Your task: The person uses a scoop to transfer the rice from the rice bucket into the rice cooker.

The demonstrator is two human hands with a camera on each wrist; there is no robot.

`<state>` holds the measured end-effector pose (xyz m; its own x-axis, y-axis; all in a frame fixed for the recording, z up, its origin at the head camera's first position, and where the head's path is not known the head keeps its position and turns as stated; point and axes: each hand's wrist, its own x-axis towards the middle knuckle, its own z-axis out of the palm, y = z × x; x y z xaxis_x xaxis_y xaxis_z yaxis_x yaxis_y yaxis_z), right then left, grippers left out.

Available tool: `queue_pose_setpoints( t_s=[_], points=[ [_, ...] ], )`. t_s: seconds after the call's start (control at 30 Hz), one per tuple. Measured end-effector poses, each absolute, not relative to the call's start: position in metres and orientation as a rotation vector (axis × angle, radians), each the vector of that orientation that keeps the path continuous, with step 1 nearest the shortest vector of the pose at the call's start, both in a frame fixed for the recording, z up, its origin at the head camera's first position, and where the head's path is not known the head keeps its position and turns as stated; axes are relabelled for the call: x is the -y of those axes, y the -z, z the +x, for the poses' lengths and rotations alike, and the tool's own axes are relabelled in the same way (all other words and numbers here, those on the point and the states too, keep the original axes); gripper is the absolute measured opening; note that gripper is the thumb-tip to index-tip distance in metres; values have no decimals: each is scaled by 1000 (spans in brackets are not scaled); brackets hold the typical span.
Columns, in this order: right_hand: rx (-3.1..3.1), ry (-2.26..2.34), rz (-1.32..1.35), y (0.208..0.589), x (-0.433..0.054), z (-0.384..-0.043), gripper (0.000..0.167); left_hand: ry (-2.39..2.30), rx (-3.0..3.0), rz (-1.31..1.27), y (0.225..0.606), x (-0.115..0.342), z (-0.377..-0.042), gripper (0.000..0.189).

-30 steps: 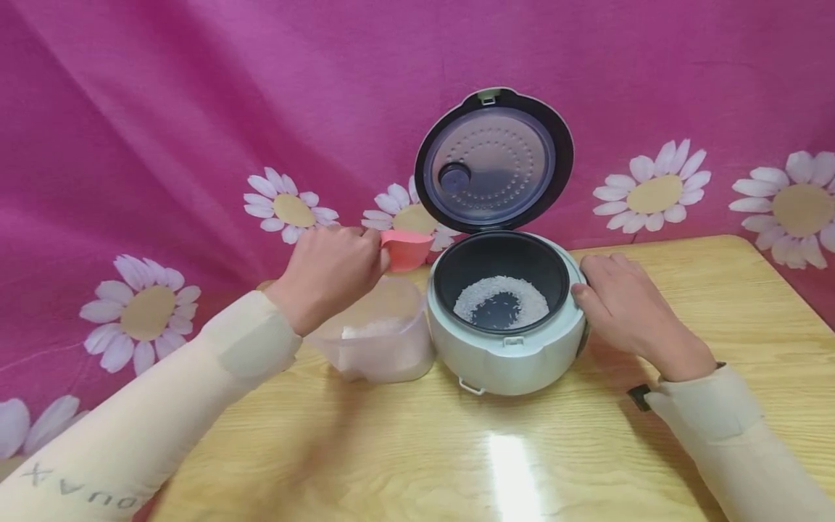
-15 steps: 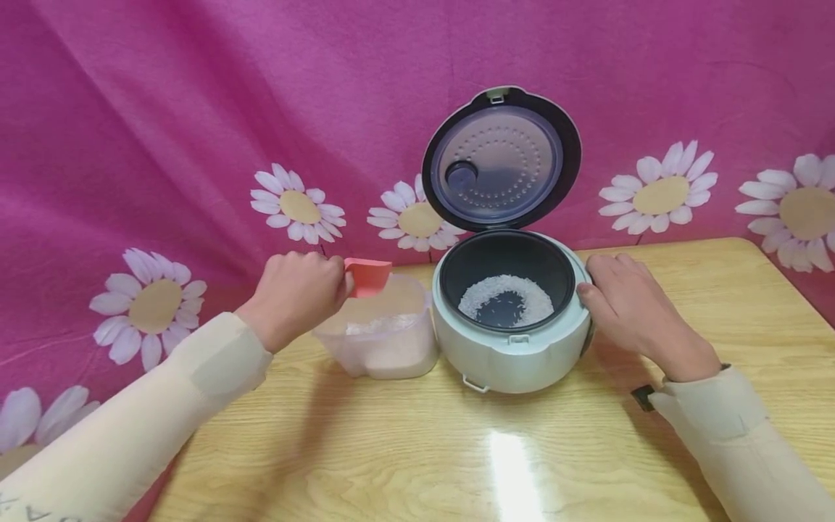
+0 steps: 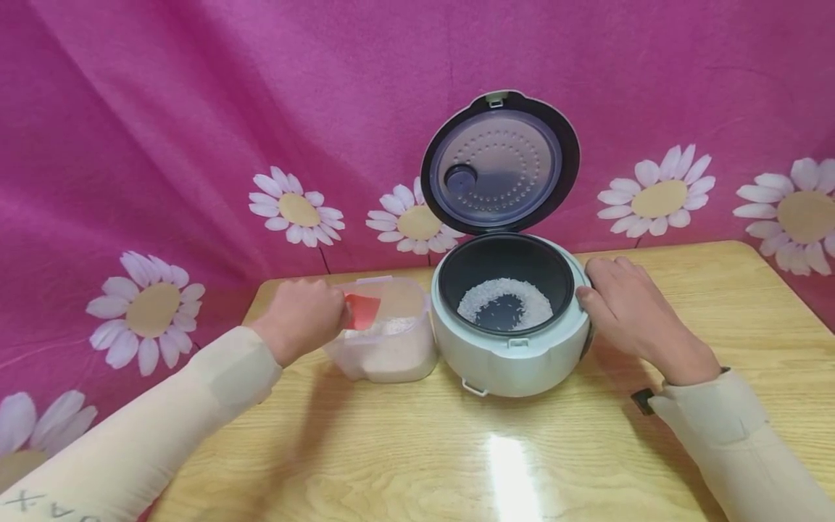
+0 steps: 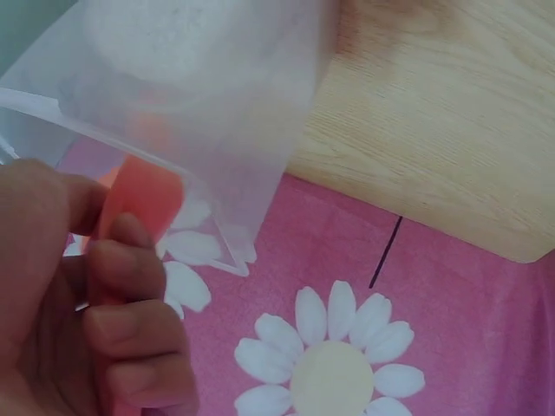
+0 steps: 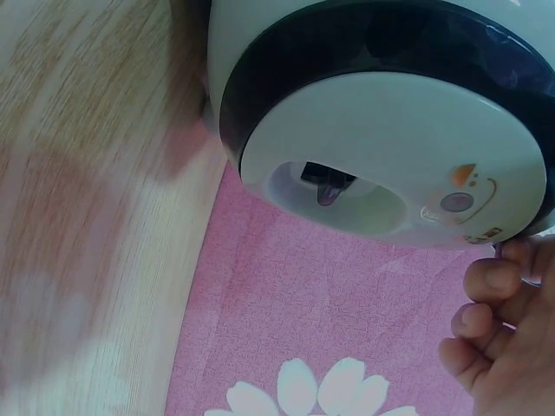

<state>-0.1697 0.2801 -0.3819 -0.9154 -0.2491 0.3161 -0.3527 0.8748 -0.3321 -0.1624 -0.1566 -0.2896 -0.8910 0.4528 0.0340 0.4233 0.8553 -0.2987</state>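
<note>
My left hand [image 3: 300,315] grips the handle of a coral-pink scoop [image 3: 362,310], its fingers wrapped round it in the left wrist view. The scoop's head overlaps the mouth of a translucent plastic container [image 3: 391,362], above the white rice [image 3: 391,326] in it. Beside that stands a pale green rice cooker [image 3: 509,370], lid [image 3: 515,174] up. More rice [image 3: 476,293] forms a ring in its dark inner pot [image 3: 476,261], with the pot's bottom showing in the middle. My right hand [image 3: 620,308] holds the cooker's right rim, thumb at the top edge and fingers [image 5: 490,279] curled at its side.
The wooden table [image 3: 391,457] carries both vessels, which stand close together. Behind it hangs a magenta cloth [image 3: 339,87] with daisies. The raised lid stands near this cloth. A small black tab [image 3: 642,400] hangs by the right cuff.
My left hand has moved left and down with the scoop, from beside the cooker to the container's mouth. My right hand has stayed on the cooker's rim.
</note>
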Motion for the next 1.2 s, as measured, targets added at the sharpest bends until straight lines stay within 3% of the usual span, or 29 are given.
queue_pose_setpoints(
  t_s=[0.2, 0.7, 1.2],
  points=[
    [2802, -574, 445, 381, -280, -169, 20, -544, 3113, -618, 292, 149, -167, 17],
    [2801, -573, 442, 381, -280, -169, 20, -876, 3072, -763, 297, 134, -174, 21],
    [2756, -573, 471, 383, -279, -170, 16, -995, 3159, -684, 307, 108, -190, 14]
  ],
)
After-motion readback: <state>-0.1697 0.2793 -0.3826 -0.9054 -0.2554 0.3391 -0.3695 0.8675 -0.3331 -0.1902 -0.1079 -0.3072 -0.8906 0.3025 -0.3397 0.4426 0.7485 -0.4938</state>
